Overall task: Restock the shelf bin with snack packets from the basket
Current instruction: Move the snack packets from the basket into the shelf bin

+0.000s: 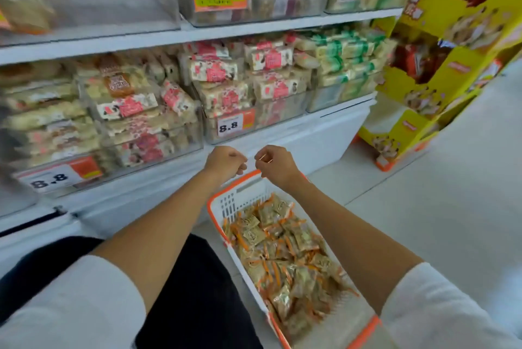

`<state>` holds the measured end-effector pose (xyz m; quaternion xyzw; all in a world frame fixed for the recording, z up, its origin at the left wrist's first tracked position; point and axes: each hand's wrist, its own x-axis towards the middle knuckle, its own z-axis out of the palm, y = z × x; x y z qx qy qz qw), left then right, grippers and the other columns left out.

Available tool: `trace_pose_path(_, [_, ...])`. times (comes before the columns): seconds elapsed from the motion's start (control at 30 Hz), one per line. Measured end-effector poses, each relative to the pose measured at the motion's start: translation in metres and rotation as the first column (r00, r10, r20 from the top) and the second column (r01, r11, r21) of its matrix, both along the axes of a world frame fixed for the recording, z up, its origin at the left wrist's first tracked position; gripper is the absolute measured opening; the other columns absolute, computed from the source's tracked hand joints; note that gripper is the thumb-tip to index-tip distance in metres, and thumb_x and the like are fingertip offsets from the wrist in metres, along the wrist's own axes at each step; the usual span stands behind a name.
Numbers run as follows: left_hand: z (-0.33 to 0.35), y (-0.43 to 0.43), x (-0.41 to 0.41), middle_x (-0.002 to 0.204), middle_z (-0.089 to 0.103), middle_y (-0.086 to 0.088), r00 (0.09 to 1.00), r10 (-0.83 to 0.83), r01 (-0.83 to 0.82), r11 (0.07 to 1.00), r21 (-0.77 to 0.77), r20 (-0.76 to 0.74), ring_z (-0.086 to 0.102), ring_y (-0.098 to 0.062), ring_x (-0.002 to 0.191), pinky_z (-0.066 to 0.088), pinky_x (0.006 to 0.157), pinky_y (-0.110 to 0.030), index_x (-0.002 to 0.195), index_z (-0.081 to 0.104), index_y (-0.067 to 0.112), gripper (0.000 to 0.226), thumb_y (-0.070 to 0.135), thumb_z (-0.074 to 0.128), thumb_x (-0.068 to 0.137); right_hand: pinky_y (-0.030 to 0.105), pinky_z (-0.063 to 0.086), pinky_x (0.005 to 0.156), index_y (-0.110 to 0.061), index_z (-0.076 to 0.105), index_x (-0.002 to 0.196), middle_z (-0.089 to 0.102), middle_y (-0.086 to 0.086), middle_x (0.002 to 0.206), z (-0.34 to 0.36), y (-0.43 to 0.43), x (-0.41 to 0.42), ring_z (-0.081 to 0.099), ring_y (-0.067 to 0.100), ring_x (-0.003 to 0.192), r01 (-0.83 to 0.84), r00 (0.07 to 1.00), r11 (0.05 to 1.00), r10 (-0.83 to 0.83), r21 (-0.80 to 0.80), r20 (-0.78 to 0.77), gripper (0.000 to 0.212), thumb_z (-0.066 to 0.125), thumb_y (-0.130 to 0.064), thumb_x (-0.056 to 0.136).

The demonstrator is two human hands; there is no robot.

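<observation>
While the packets lay heaped in the basket, filling it from near end to far, both hands hung over its far rim, close together but not touching. The left hand had its fingers curled into a loose fist with nothing showing in it. The right hand was curled too, thumb against fingertips; a thin pale line showed there, but I could not tell whether it pinched anything. The basket, white with an orange rim, stood on the floor. Left of the basket was the person's dark lap. Beyond the basket's far end sat a clear bin on the low shelf, full of pink-and-white packs, with an 8.8 tag on its front. Beyond the basket to the right stood a yellow stand.
</observation>
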<state>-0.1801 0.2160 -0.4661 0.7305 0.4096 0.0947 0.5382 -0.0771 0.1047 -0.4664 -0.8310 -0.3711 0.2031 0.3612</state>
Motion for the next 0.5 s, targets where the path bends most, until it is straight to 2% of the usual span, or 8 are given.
trace_pose_path(0.1, [-0.048, -0.013, 0.004, 0.076, 0.071, -0.009, 0.997, -0.006, 0.003, 0.999, -0.036, -0.08, 0.068, -0.022, 0.07, 0.057, 0.069, -0.033, 0.083, 0.072, 0.003, 0.016, 0.013, 0.063, 0.091, 0.033, 0.05, 0.064, -0.012, 0.062, 0.087, 0.06, 0.002, 0.067, -0.053, -0.016, 0.006, 0.064, 0.025, 0.068, 0.023, 0.998, 0.993, -0.03, -0.112, -0.059, 0.004, 0.061, -0.009, 0.087])
trace_pose_path(0.2, [-0.088, -0.023, 0.001, 0.075, 0.069, -0.008, 0.99, -0.035, 0.026, 0.997, -0.068, -0.139, 0.065, -0.02, 0.066, 0.052, 0.061, -0.027, 0.081, 0.069, 0.007, 0.014, 0.012, 0.062, 0.092, 0.039, 0.056, 0.073, -0.008, 0.067, 0.085, 0.063, 0.006, 0.075, -0.102, -0.025, 0.008, 0.065, 0.026, 0.077, 0.031, 0.989, 0.972, -0.064, -0.233, -0.133, 0.006, 0.063, -0.012, 0.087])
trace_pose_path(0.3, [-0.125, -0.025, -0.004, 0.067, 0.066, -0.014, 0.976, -0.086, 0.068, 0.993, -0.094, -0.198, 0.063, -0.029, 0.067, 0.053, 0.068, -0.031, 0.071, 0.069, 0.003, 0.021, 0.007, 0.059, 0.089, 0.04, 0.054, 0.067, 0.004, 0.069, 0.086, 0.062, 0.011, 0.07, -0.147, -0.033, 0.006, 0.061, 0.028, 0.069, 0.013, 0.981, 0.94, -0.078, -0.34, -0.177, 0.015, 0.059, -0.007, 0.089])
trace_pose_path(0.37, [-0.147, -0.025, -0.009, 0.072, 0.07, -0.011, 0.968, -0.092, 0.072, 0.993, -0.094, -0.233, 0.067, -0.024, 0.069, 0.056, 0.075, -0.033, 0.073, 0.071, 0.004, 0.022, 0.009, 0.06, 0.091, 0.036, 0.053, 0.065, -0.001, 0.068, 0.087, 0.06, 0.006, 0.069, -0.176, -0.041, 0.005, 0.059, 0.024, 0.071, -0.013, 0.966, 0.919, -0.09, -0.395, -0.241, 0.012, 0.057, -0.005, 0.091])
trace_pose_path(0.43, [-0.166, -0.025, -0.015, 0.08, 0.071, -0.01, 0.965, -0.089, 0.065, 0.993, -0.102, -0.247, 0.066, -0.018, 0.069, 0.057, 0.077, -0.034, 0.074, 0.069, 0.01, 0.023, 0.011, 0.059, 0.094, 0.033, 0.047, 0.063, 0.003, 0.067, 0.095, 0.059, 0.006, 0.074, -0.206, -0.047, 0.004, 0.056, 0.022, 0.073, -0.061, 0.956, 0.882, -0.084, -0.468, -0.283, 0.015, 0.054, -0.005, 0.092])
trace_pose_path(0.5, [-0.184, -0.024, -0.018, 0.083, 0.071, -0.012, 0.96, -0.098, 0.068, 0.99, -0.121, -0.261, 0.066, -0.02, 0.072, 0.057, 0.08, -0.036, 0.072, 0.066, 0.016, 0.026, 0.01, 0.057, 0.095, 0.029, 0.041, 0.06, 0.004, 0.066, 0.103, 0.059, 0.007, 0.079, -0.233, -0.053, 0.001, 0.052, 0.021, 0.074, -0.111, 0.948, 0.836, -0.073, -0.537, -0.309, 0.02, 0.053, -0.008, 0.093])
